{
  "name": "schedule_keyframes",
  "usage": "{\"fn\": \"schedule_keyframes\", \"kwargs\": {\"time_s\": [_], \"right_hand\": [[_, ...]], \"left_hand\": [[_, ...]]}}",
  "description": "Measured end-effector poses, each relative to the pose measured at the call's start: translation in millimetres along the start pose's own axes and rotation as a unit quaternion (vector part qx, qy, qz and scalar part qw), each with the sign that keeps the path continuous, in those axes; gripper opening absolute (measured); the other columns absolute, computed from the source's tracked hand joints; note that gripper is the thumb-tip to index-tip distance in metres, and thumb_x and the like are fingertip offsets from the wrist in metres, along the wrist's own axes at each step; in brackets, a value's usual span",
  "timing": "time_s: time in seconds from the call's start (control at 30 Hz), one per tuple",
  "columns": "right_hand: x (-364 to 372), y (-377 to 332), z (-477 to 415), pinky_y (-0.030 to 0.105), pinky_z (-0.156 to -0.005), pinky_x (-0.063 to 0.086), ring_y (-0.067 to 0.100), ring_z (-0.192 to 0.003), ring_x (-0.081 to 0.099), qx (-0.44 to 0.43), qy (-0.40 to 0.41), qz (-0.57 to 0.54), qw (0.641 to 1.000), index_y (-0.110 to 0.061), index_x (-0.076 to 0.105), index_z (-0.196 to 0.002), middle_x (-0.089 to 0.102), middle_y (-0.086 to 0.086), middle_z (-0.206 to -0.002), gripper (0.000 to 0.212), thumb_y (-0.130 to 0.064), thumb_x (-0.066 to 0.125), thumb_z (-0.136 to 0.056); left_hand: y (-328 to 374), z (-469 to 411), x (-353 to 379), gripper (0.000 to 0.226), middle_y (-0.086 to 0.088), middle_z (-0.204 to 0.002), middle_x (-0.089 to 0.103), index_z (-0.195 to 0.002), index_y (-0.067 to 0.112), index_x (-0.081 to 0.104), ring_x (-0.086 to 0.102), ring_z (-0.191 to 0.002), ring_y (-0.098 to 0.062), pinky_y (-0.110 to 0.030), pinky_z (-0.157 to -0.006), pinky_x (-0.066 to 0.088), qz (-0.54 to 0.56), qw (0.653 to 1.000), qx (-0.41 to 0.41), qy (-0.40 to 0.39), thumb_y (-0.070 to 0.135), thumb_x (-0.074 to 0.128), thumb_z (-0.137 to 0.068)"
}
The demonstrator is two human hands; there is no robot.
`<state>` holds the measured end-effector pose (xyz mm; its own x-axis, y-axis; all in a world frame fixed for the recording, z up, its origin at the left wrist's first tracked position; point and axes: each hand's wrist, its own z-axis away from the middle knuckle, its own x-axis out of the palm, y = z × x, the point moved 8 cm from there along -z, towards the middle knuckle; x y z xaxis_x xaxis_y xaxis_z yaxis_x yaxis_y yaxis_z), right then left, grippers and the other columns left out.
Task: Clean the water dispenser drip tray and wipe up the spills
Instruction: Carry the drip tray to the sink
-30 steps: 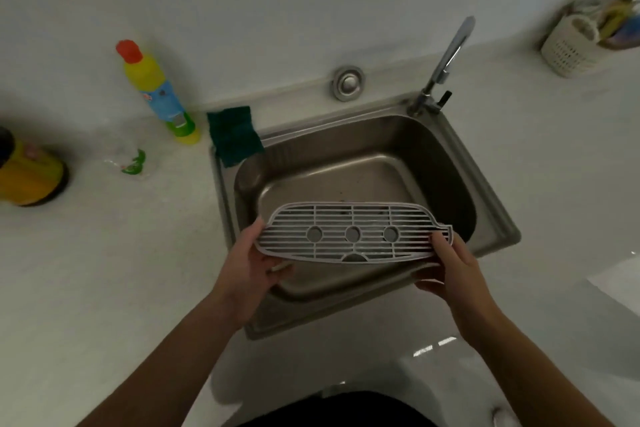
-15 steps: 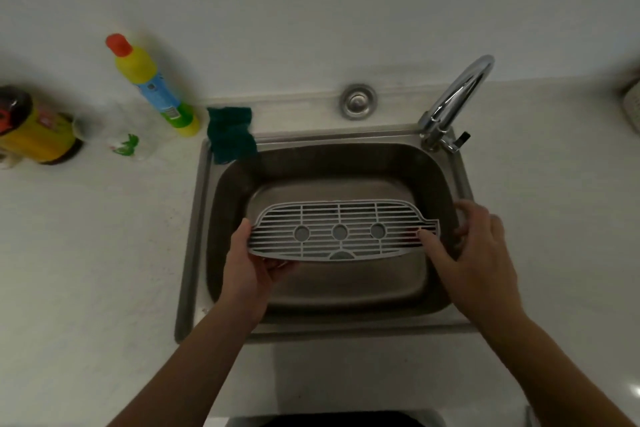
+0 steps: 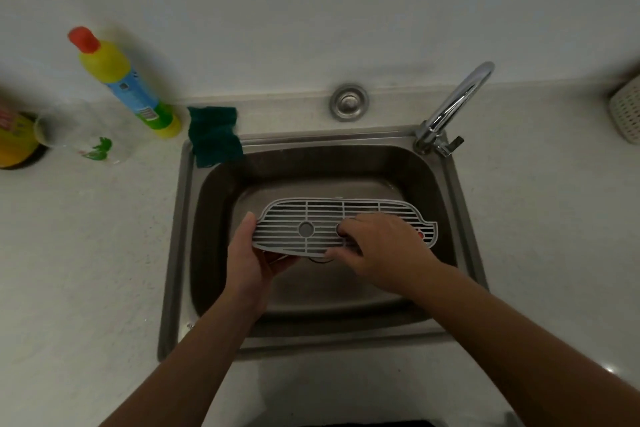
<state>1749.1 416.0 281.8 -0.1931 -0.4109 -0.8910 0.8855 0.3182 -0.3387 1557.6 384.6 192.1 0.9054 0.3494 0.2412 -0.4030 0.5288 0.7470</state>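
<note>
over the sink in the pale surface, the drip tray is ready for washing, left hand fingers pinching its left end, right hand, at the right end before, now lying curled on top, so next comes the tap.

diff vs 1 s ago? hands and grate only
Right hand left the grate's right end and moved left onto its top, fingers over the middle holes. Left hand keeps gripping the left end. Grate remains level over the sink; tap shows no water.
</note>
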Motion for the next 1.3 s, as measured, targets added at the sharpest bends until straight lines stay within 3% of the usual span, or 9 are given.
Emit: {"fn": "schedule_keyframes", "kwargs": {"time_s": [0.13,0.3,0.47,0.6,0.7,0.87,1.07,1.2,1.3], "right_hand": [[1,2,-9,0.038,-0.081,0.052,0.015,-0.085,0.060,0.028,-0.039,0.026,0.999,-0.030,0.058,-0.103,0.068,-0.005,-0.100,0.036,-0.064,0.050,-0.095],[-5,-4,-9,0.042,-0.088,0.054,0.019,-0.092,0.065,0.024,0.022,0.115,0.993,-0.026,0.060,-0.112,0.070,-0.001,-0.105,0.047,-0.066,0.041,-0.095],[-5,-6,-4,0.042,-0.092,0.053,0.020,-0.100,0.064,0.005,0.003,0.122,0.992,-0.025,0.059,-0.118,0.069,0.000,-0.113,0.046,-0.063,0.046,-0.096],[-25,-7,2,0.040,-0.091,0.052,0.020,-0.099,0.065,-0.015,0.014,0.150,0.988,-0.025,0.060,-0.118,0.070,0.000,-0.112,0.040,-0.058,0.049,-0.099],[-54,3,16,0.037,-0.083,0.054,0.016,-0.087,0.063,0.000,0.044,0.128,0.991,-0.029,0.062,-0.108,0.070,-0.005,-0.100,0.036,-0.061,0.049,-0.095],[-79,66,42,0.031,-0.075,0.055,0.009,-0.077,0.059,0.079,0.047,0.093,0.991,-0.035,0.060,-0.099,0.063,-0.011,-0.088,0.032,-0.064,0.048,-0.093],[-43,179,52,0.028,-0.065,0.050,0.013,-0.072,0.060,0.184,0.006,0.089,0.979,-0.026,0.061,-0.105,0.064,-0.004,-0.088,0.034,-0.059,0.056,-0.096],[-6,226,56,0.031,-0.068,0.054,0.013,-0.073,0.061,0.200,-0.009,0.129,0.971,-0.027,0.060,-0.103,0.063,-0.006,-0.087,0.030,-0.056,0.054,-0.097],[14,245,61,0.028,-0.063,0.047,0.011,-0.070,0.058,0.194,0.030,0.101,0.975,-0.028,0.057,-0.103,0.064,-0.007,-0.088,0.020,-0.047,0.058,-0.098]], "left_hand": [[-1,-16,2,0.049,-0.012,-0.115,0.078,-0.124,0.020,0.069,0.075,-0.105,-0.028,-0.038,-0.074,0.064,-0.012,1.000,-0.010,-0.018,0.055,0.043,-0.101],[-7,-36,-1,0.052,-0.013,-0.115,0.077,-0.128,0.015,0.065,0.075,-0.104,-0.027,-0.039,-0.073,0.063,-0.017,0.999,-0.017,-0.032,0.054,0.044,-0.102],[-10,-38,-5,0.052,-0.017,-0.117,0.076,-0.130,0.010,0.064,0.074,-0.107,-0.031,-0.042,-0.074,0.062,-0.004,0.999,-0.026,-0.028,0.051,0.045,-0.103],[-5,-29,-3,0.046,-0.011,-0.113,0.079,-0.117,0.022,0.074,0.076,-0.101,-0.026,-0.034,-0.067,0.063,-0.010,0.999,-0.024,-0.029,0.053,0.043,-0.103],[-1,-21,-8,0.034,-0.001,-0.106,0.081,-0.102,0.036,0.080,0.077,-0.096,-0.022,-0.035,-0.065,0.063,0.014,1.000,-0.024,-0.003,0.053,0.050,-0.101],[-2,-7,-21,0.047,-0.013,-0.128,0.070,-0.132,0.024,0.063,0.067,-0.116,-0.036,-0.046,-0.076,0.062,0.035,0.997,-0.033,0.061,0.055,0.053,-0.099],[-13,8,-26,0.043,-0.016,-0.129,0.068,-0.125,0.027,0.065,0.066,-0.117,-0.038,-0.045,-0.073,0.062,0.055,0.995,-0.027,0.081,0.057,0.052,-0.098],[-22,19,-20,0.046,-0.017,-0.126,0.070,-0.123,0.025,0.068,0.067,-0.115,-0.038,-0.044,-0.071,0.063,0.069,0.993,-0.021,0.093,0.059,0.054,-0.095],[-28,23,-17,0.053,-0.017,-0.127,0.069,-0.130,0.021,0.065,0.067,-0.115,-0.038,-0.045,-0.072,0.063,0.081,0.991,-0.021,0.104,0.059,0.055,-0.094]]}}
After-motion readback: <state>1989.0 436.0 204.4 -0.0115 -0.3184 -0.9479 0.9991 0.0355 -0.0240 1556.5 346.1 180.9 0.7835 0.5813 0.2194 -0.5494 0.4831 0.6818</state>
